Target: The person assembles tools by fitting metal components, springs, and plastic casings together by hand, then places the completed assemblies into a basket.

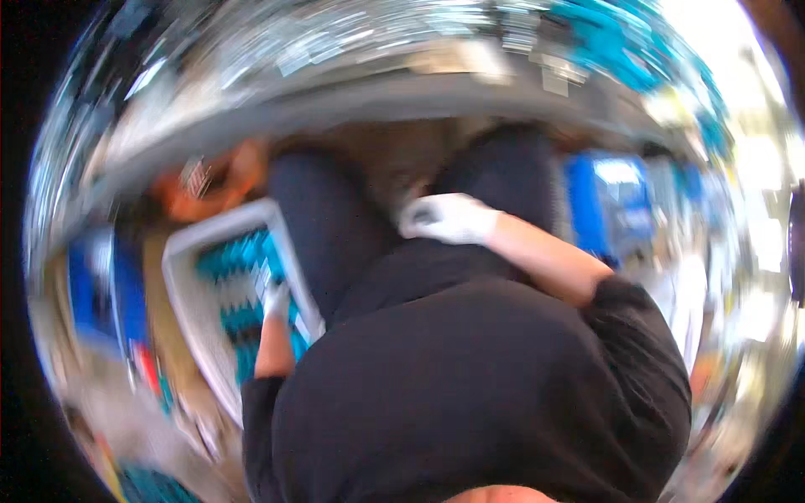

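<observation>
Honestly pretty blurry, but the left hand (275, 300) is down in the grey bin (194, 312) among the teal packets (239, 256), grip impossible to tell. Right hand (449, 218) rests loosely open on the knee (495, 168), holding nothing, so picking looks barely underway.

Grey plastic crate of teal packets, left of the seated person's legs; frame heavily motion-blurred.

The shallow grey plastic crate with a pale rim (186, 243) sits tilted in the view, its long side running from upper right down to lower left, just beside the dark-trousered left leg. Inside lie rows of small teal and white packets (236, 260), stacked close in zigzag bands; finer detail is lost to blur. The white-gloved left hand (275, 300) reaches into the crate and rests on the packets near the right-hand wall; whether it grips one cannot be told. The white-gloved right hand (449, 218) lies well apart, on the right thigh, fingers curled, away from the crate.
</observation>
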A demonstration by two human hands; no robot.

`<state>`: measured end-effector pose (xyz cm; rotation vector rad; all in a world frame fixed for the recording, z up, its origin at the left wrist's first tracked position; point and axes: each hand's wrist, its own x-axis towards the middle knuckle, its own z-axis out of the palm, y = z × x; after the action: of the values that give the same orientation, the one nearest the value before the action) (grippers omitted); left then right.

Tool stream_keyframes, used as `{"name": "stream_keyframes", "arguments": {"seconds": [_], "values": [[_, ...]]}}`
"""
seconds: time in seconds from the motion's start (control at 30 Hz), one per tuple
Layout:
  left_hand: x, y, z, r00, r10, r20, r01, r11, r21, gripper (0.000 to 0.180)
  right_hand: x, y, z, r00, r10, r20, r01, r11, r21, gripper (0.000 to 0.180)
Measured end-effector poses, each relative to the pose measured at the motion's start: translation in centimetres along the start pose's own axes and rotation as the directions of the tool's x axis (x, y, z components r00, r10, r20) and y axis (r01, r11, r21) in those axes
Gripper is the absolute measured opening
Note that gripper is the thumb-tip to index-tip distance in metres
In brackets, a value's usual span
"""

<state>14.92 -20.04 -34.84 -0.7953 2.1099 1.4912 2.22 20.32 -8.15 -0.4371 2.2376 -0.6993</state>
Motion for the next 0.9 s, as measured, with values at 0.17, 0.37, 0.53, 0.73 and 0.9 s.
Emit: {"name": "stream_keyframes", "arguments": {"seconds": [0.17,0.37,0.53,0.73,0.9], "values": [[5.5,13.5,11.8,0.872,0.235,0.429,-0.278,0.96,0.041,0.039,-0.3,0.6,0.6,0.989,-0.033,-0.142,0.025,0.998,-0.059,0.034],[7.2,22.7,16.4,0.682,0.4,0.612,-0.54,0.84,0.053,0.038,-3.5,1.4,0.6,0.957,0.101,-0.272,-0.114,0.993,-0.032,0.035],[7.1,25.0,18.0,0.61,0.459,0.645,-0.602,0.798,0.001,0.038,-4.4,2.2,1.1,0.941,0.147,-0.305,-0.162,0.986,-0.024,0.034],[7.8,24.4,16.8,0.597,0.491,0.635,-0.617,0.786,-0.028,0.037,-3.9,2.1,1.6,0.944,0.176,-0.278,-0.19,0.981,-0.025,0.032],[8.1,22.8,14.7,0.628,0.501,0.595,-0.613,0.79,-0.018,0.036,-3.6,2.2,1.5,0.949,0.171,-0.264,-0.186,0.982,-0.032,0.032]]}}
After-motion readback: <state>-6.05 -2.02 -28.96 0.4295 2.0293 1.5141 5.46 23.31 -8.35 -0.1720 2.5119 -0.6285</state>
